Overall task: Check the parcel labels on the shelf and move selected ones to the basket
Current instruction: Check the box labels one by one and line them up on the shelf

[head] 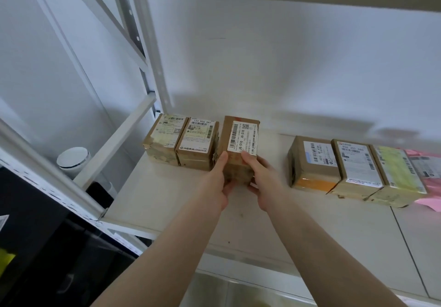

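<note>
Much of the small print on the parcel labels is too blurred to read, and a pink soft mailer (427, 187) at the right edge of the frame is cut off. At the centre, both bare hands grip one small brown cardboard parcel (241, 144) wrapped in glossy tape. The left hand (216, 182) curls around its left lower corner with the thumb on the top face; the right hand (260, 180) curls around its right lower corner, fingers hidden beneath. Its white label (242, 136) carries barcodes and the code J6-S10. The parcel sits on the pale, smooth shelf board (167, 201), tilted up toward the viewer, just beside two similar taped boxes (181, 139) to its left. Well apart on the right, three more rectangular boxes (353, 168) stand in a row, one with yellowish tape. White metal shelf struts (114, 139) cross the left side; a white cylindrical object (72, 159) behind them is partly hidden.
</note>
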